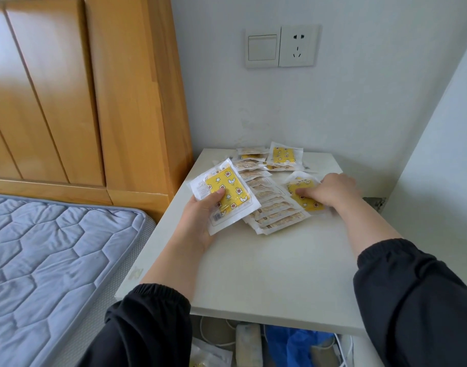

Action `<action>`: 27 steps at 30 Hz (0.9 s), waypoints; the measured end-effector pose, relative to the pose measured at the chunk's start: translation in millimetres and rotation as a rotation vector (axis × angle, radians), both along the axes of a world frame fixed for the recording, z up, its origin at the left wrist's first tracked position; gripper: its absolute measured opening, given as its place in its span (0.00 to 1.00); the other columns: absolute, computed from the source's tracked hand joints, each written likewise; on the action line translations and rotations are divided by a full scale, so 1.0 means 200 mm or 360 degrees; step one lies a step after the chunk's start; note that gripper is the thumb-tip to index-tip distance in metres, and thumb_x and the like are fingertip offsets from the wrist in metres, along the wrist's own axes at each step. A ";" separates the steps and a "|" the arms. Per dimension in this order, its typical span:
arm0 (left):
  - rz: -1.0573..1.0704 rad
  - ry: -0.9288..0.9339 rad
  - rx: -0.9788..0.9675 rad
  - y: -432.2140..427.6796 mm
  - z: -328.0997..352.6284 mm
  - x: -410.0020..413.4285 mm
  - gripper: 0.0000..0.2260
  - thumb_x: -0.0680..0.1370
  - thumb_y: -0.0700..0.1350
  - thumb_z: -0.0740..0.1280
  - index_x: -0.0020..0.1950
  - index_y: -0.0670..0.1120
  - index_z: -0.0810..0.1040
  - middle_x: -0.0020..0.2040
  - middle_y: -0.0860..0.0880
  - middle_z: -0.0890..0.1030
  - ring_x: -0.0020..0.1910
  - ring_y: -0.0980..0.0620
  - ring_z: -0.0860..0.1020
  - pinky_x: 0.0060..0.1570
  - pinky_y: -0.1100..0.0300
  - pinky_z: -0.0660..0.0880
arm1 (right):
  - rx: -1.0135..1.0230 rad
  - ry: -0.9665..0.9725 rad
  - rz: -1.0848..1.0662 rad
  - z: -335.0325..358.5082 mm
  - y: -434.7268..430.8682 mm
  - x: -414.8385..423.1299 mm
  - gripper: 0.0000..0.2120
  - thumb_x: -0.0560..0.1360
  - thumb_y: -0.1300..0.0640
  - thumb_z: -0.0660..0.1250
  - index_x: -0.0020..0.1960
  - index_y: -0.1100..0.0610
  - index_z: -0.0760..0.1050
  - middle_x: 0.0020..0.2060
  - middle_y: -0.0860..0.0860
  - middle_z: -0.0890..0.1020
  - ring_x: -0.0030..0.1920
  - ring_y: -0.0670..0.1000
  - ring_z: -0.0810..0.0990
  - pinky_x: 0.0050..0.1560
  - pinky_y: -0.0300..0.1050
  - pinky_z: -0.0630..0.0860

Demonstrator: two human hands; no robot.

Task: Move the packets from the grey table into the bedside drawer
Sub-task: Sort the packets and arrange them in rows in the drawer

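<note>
The pale worktop (253, 274) in front of me carries a loose heap of packets (272, 207) on its far half: a fanned beige row, a yellow packet (283, 154) topping the back, and a second yellow packet (310, 203) under my right hand (333, 190).

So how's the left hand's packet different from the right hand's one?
The left packet, held by the left hand, is lifted off the grey table and tilted; the right packet lies flat under the right hand. The left packet shows almost whole; the right is half hidden. Both are yellow, in clear wrappers.
</note>
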State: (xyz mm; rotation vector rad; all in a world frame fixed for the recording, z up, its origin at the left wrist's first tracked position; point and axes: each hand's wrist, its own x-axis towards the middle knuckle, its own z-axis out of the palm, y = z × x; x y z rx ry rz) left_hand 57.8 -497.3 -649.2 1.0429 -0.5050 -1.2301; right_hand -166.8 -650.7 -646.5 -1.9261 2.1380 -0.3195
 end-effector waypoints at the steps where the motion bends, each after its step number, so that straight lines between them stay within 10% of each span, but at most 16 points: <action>1: 0.0003 0.0001 0.0003 0.00 0.00 0.00 0.11 0.76 0.40 0.70 0.58 0.45 0.77 0.49 0.44 0.85 0.41 0.47 0.85 0.35 0.56 0.82 | -0.0035 -0.0056 -0.0010 0.01 0.02 0.00 0.36 0.58 0.25 0.67 0.45 0.56 0.74 0.49 0.55 0.78 0.55 0.59 0.76 0.53 0.50 0.73; 4: 0.0013 -0.0007 -0.0003 -0.01 -0.01 0.00 0.11 0.76 0.40 0.70 0.57 0.45 0.77 0.48 0.44 0.85 0.40 0.47 0.85 0.33 0.57 0.81 | -0.0137 -0.0477 -0.0001 0.03 0.07 -0.02 0.24 0.66 0.40 0.74 0.39 0.61 0.73 0.35 0.56 0.77 0.40 0.58 0.79 0.34 0.43 0.68; 7: 0.0009 0.0007 -0.0034 -0.01 -0.01 0.00 0.09 0.76 0.40 0.69 0.56 0.45 0.78 0.47 0.44 0.86 0.40 0.47 0.85 0.34 0.56 0.82 | -0.0367 -0.1085 -0.0034 0.03 0.12 -0.01 0.19 0.67 0.52 0.76 0.45 0.68 0.76 0.40 0.66 0.78 0.41 0.63 0.81 0.40 0.51 0.76; 11: -0.0004 -0.0030 -0.0129 0.00 -0.02 -0.01 0.11 0.77 0.38 0.68 0.58 0.46 0.77 0.50 0.44 0.85 0.45 0.46 0.85 0.39 0.53 0.82 | -0.0834 -0.1629 -0.0191 0.08 0.17 -0.01 0.11 0.69 0.55 0.73 0.36 0.58 0.73 0.32 0.52 0.79 0.33 0.54 0.77 0.40 0.52 0.78; 16: -0.0039 -0.0195 -0.0158 0.00 -0.01 -0.04 0.12 0.76 0.37 0.69 0.59 0.45 0.77 0.48 0.44 0.85 0.45 0.46 0.85 0.36 0.54 0.81 | -0.0078 -0.2562 0.0161 0.15 0.30 0.09 0.04 0.77 0.57 0.67 0.44 0.57 0.77 0.36 0.51 0.84 0.35 0.49 0.84 0.36 0.48 0.82; 21: -0.0069 -0.0363 -0.0167 0.00 -0.02 -0.06 0.15 0.76 0.35 0.68 0.62 0.44 0.75 0.52 0.44 0.84 0.49 0.44 0.84 0.47 0.48 0.81 | 0.0295 -0.2404 0.0261 0.11 0.39 0.23 0.04 0.77 0.58 0.66 0.45 0.58 0.77 0.36 0.51 0.84 0.34 0.51 0.84 0.36 0.49 0.82; 24: -0.0031 -0.0396 -0.0162 0.01 -0.02 -0.07 0.11 0.80 0.38 0.64 0.61 0.45 0.75 0.52 0.45 0.84 0.50 0.44 0.83 0.51 0.46 0.80 | 0.0149 -0.2274 0.0352 0.08 0.40 0.28 0.06 0.78 0.58 0.65 0.45 0.60 0.75 0.39 0.55 0.80 0.39 0.54 0.81 0.45 0.51 0.80; 27: 0.0055 -0.0364 -0.0121 0.00 -0.03 -0.07 0.10 0.84 0.45 0.57 0.60 0.48 0.77 0.51 0.47 0.84 0.51 0.47 0.82 0.52 0.48 0.79 | -0.0273 -0.1670 0.0517 0.06 0.44 0.34 0.09 0.78 0.58 0.64 0.41 0.61 0.71 0.32 0.52 0.71 0.33 0.50 0.70 0.33 0.41 0.68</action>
